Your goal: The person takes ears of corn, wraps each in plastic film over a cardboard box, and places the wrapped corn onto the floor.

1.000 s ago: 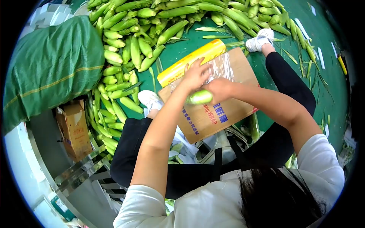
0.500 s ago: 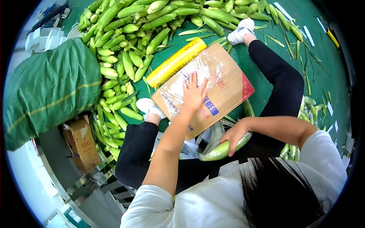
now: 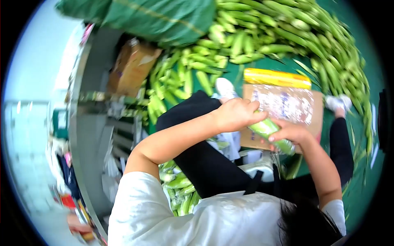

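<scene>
Both my hands are closed around one green ear of corn (image 3: 264, 128), wrapped in clear plastic film and held at a slant. My left hand (image 3: 238, 115) grips its upper left end, while my right hand (image 3: 290, 133) has fingers and thumb around the lower right part. Under and beyond them lies a flat cardboard piece (image 3: 317, 107) with a sheet of clear film (image 3: 283, 104) spread over it. A yellow roll of film (image 3: 277, 78) lies along its far edge.
Unwrapped corn (image 3: 287, 35) is heaped on the green floor beyond. At upper left are a stuffed green sack (image 3: 160, 20) and a cardboard box (image 3: 133, 67) by a metal frame (image 3: 80, 123). Wrapped corn (image 3: 180, 186) lies beside my left leg.
My left hand has left the film on the cardboard and taken hold of the corn. My right hand has raised the corn from my lap. The view has swung left.
</scene>
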